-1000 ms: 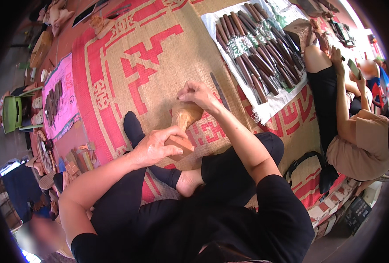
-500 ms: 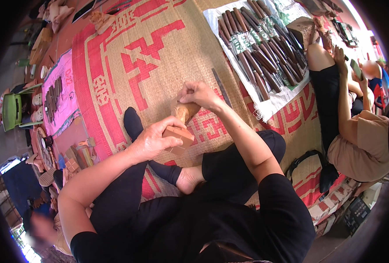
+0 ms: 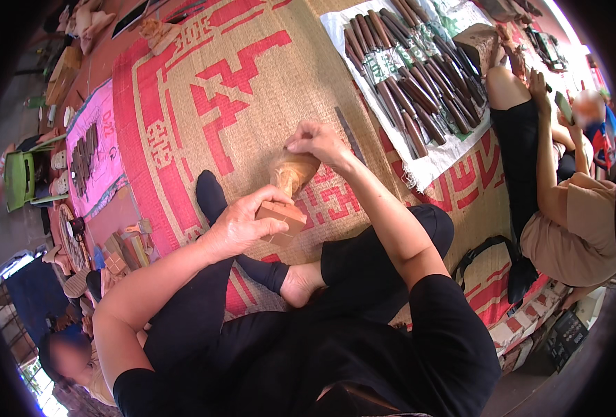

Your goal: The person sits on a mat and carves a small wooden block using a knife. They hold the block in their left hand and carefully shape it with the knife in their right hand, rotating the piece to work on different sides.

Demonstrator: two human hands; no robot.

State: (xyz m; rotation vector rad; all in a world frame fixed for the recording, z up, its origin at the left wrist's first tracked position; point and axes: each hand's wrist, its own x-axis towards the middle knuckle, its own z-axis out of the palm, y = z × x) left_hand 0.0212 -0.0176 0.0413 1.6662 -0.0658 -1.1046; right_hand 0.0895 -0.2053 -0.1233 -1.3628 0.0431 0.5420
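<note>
Straw-coloured and red, the mat (image 3: 252, 104) spread below everything I watched. Over it, between both hands, was the carving (image 3: 293, 178), long axis running from its square base (image 3: 290, 218), near the body, outward and slightly right. My left hand (image 3: 240, 221) was nearer the body, clasping that base from the left; my right hand (image 3: 318, 146) curled at the far end, whether pinching anything I couldn't tell.

The left hand (image 3: 242, 221) hides part of the wooden carving (image 3: 292, 182); whether the right hand (image 3: 316, 144) pinches anything (too small to tell) is unclear. The view's edge cuts off a beige-shirted co-worker (image 3: 570, 233).
</note>
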